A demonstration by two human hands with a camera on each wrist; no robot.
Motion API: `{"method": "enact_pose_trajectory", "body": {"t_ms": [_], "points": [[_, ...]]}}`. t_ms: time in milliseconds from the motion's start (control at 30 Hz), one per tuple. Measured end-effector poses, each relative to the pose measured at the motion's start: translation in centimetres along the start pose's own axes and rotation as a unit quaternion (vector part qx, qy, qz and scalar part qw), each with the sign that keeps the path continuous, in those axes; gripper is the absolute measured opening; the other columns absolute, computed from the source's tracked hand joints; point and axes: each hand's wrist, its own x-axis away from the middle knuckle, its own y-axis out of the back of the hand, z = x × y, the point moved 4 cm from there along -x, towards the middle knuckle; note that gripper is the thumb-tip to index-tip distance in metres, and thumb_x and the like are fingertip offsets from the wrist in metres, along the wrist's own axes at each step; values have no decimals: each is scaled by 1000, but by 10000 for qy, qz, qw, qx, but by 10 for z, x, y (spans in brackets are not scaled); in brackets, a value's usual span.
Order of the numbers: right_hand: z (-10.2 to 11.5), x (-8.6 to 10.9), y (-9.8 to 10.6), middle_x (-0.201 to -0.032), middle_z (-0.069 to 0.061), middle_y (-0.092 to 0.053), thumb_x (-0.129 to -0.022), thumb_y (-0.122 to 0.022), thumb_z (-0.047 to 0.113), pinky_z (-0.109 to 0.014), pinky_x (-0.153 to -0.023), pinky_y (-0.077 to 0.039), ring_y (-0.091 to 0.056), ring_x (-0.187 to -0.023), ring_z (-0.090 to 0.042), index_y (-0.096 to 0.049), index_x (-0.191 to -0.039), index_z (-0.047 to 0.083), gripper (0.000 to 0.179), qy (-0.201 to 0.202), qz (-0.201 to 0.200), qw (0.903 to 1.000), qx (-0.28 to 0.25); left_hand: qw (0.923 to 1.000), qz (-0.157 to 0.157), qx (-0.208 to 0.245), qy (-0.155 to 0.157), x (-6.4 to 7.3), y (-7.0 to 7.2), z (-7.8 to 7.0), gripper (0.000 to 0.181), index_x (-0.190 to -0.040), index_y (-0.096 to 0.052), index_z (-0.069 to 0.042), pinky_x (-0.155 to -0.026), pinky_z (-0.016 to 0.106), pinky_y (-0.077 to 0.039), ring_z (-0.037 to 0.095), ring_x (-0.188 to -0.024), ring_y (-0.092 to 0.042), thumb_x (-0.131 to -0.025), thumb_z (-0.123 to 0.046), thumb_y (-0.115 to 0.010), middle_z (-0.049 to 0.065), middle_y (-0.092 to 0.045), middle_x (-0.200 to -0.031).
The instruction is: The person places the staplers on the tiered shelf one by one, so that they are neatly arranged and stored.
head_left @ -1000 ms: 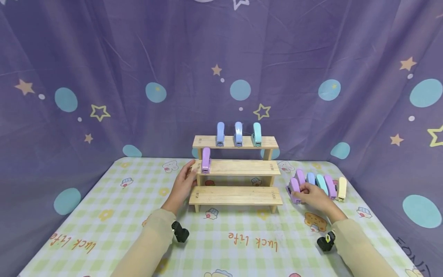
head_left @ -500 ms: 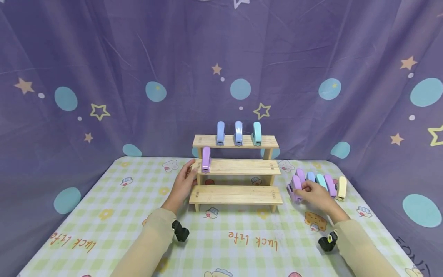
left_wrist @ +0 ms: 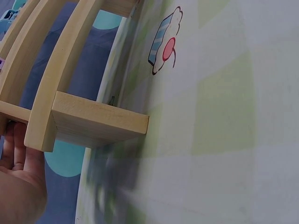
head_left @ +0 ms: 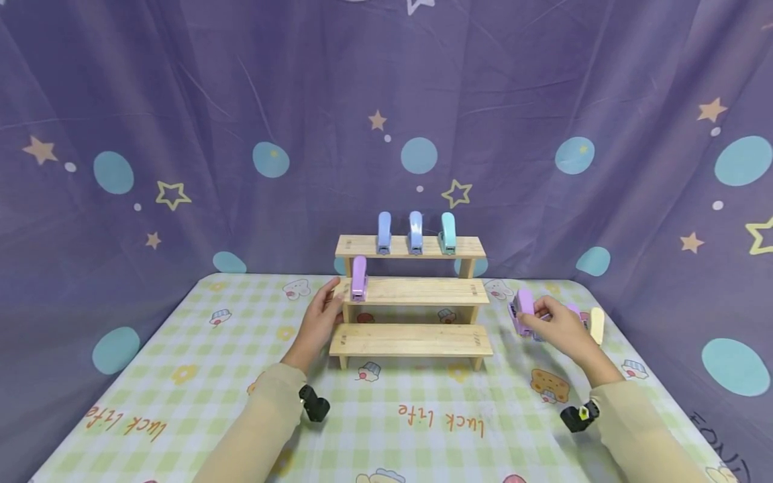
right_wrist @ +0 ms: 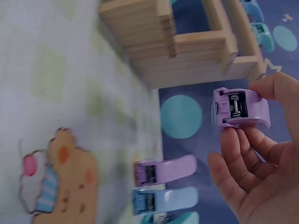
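The checked table (head_left: 247, 349) is open in front; its wooden rack (head_left: 435, 290) bears four staplers (head_left: 415, 231), every tier roomy, partway filled I'd judge; the left hand (head_left: 318, 316) rests at the rack's left edge, gripping or not I can't tell; the right hand (head_left: 560, 329) pinches a purple stapler (head_left: 524, 310), raised near unshelved ones (right_wrist: 175, 199).

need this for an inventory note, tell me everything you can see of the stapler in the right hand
The purple stapler is smooth, plastic-looking and slightly shiny, with a rounded top cover and a dark opening showing a metallic-looking spring. The right hand pinches it, apparently upright and clear of the tablecloth, to the right of the wooden stand.
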Motion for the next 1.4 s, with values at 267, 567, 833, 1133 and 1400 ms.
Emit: {"method": "enact_pose_trajectory", "body": {"t_ms": [267, 567, 833, 1133, 1400], "points": [[27, 1, 11, -87, -7, -63, -96, -67, 38, -31, -62, -48, -56, -79, -19, -55, -100, 6, 34, 169, -98, 9995, -231, 10000, -51, -2, -20, -2, 0, 2, 50, -156, -36, -16, -101, 51, -46, 29, -114, -52, -107, -22, -49, 15, -49, -130], [48, -2, 8, -84, -6, -56, -94, -70, 39, -30, -60, -45, -51, -75, -21, -55, -97, 8, 34, 501, -179, 9982, -261, 10000, -11, -56, 0, -1, 0, 2, 51, -157, -34, -15, -103, 52, -44, 30, -120, -50, -108, -25, -47, 16, -46, -134], [71, -9, -5, -77, -5, -56, -94, -71, 36, -28, -55, -43, -51, -68, -18, -53, -95, 9, 32, 772, -75, 9960, -450, 10000, -29, -34, 7, 0, 0, 2, 51, -157, -35, -15, -101, 47, -47, 31, -120, -52, -108, -24, -48, 16, -49, -133], [94, -24, -33, -78, -3, -58, -92, -73, 35, -30, -59, -44, -54, -71, -20, -54, -92, 11, 31, 898, 77, 9933, -727, 9999, -7, -66, 124, 1, 1, 0, 51, -157, -34, -16, -103, 48, -47, 32, -124, -51, -109, -24, -47, 15, -47, -140], [116, -33, -56, -83, -4, -58, -92, -72, 36, -31, -62, -46, -54, -74, -20, -55, -94, 11, 30, 1008, 289, 9894, -1003, 9997, -17, -230, 88, 1, 1, -1, 50, -157, -34, -18, -100, 49, -48, 32, -120, -53, -109, -25, -46, 15, -49, -135]]}}
